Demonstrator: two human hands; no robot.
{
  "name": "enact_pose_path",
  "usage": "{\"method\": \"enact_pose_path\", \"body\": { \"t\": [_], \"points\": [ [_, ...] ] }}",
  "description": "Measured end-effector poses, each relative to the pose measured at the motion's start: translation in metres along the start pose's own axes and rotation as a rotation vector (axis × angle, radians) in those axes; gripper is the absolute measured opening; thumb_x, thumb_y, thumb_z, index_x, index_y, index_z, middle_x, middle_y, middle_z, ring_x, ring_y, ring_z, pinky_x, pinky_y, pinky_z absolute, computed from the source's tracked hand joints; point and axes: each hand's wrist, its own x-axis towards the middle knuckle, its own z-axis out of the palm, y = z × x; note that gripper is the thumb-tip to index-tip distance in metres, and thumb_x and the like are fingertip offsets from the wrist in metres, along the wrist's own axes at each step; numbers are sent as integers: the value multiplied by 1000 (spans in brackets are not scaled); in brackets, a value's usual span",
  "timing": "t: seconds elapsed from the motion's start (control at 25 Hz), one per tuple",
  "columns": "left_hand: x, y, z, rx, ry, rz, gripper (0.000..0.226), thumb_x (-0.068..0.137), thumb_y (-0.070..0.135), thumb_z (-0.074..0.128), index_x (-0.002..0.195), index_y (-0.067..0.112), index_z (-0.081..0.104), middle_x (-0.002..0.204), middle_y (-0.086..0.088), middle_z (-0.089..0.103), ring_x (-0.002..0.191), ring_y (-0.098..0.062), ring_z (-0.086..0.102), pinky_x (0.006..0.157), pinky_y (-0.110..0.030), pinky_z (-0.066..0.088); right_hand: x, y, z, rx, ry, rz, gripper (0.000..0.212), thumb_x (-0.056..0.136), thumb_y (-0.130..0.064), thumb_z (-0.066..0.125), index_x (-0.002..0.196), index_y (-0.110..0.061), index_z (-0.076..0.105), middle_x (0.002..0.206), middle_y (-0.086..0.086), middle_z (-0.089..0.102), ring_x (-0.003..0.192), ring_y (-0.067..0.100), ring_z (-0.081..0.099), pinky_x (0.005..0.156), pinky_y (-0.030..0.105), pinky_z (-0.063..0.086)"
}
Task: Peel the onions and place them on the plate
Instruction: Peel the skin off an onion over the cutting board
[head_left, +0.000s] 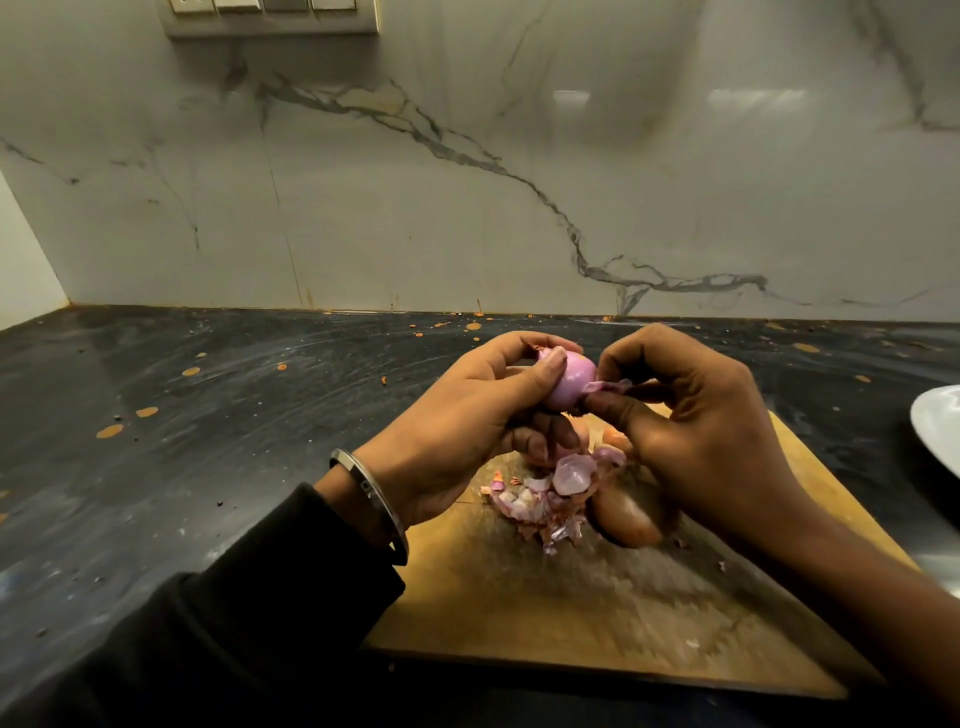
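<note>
Above the cutting board (519, 597), the onion (574, 384) is clamped in the left hand (457, 415) fingers for steadiness, while a loosened skin flap (608, 385) is pinched by the right hand (691, 410) fingers, likely so peelings (545, 499) drop onto the board.

Onion (574, 382) in hand: glossy pink-violet where bared. Peel scraps (550, 499) on board: pale lilac and pink, some white. Unpeeled onion (626, 514): coppery brown. Cutting board (571, 613): honey-yellow wood, grey worn patch at centre. Tabletop (208, 415): black stone, whitish swirled streaks, orange flecks scattered. Wall (467, 182): off-white marble, dark grey branching veins. Plate (940, 426): white. Sleeve (234, 623): black. Bangle (371, 499): silver metal.
</note>
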Motion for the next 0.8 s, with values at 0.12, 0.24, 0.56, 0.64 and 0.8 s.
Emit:
{"method": "enact_pose_path", "body": {
  "t": [0.12, 0.24, 0.56, 0.64, 0.8],
  "points": [
    [1, 0, -1, -33, 12, -3, 47, 86, 35, 56, 123, 4, 56, 91, -13, 69, 64, -19, 67, 49, -20, 50, 0, 0, 1, -48, 5, -59, 14, 82, 2, 74, 90, -6, 65, 87, 0, 63, 84, 16, 62, 74, 37, 55],
    [1, 2, -1, -52, 4, -5, 54, 85, 39, 55, 122, 0, 55, 82, -9, 71, 59, -15, 67, 46, -17, 49, 1, -2, 1, -40, -16, -58, 22, 80, -4, 78, 94, -11, 63, 92, -1, 62, 88, 16, 62, 75, 34, 56],
    [-1, 3, 1, -49, -2, -45, 57, 89, 42, 54, 118, -7, 55, 81, -17, 70, 60, -17, 68, 47, -18, 53, -1, 0, 1, -89, 8, -108, 22, 74, 2, 83, 81, -10, 66, 79, -2, 64, 76, 12, 61, 68, 22, 51],
    [-1, 5, 1, -35, 4, -55, 64, 86, 47, 55, 121, -7, 55, 94, -28, 69, 76, -30, 69, 52, -21, 54, -1, -1, 2, -41, 5, -84, 20, 75, -2, 82, 82, -12, 66, 79, -3, 65, 76, 12, 63, 68, 19, 51],
    [-1, 6, 2, -72, 7, -42, 44, 98, 37, 48, 125, 2, 54, 116, -37, 58, 89, -40, 61, 69, -35, 52, 1, -1, 1, 128, -14, 83, 17, 79, -5, 78, 83, -15, 65, 76, -4, 66, 74, 9, 64, 67, 17, 51]
  ]
}}
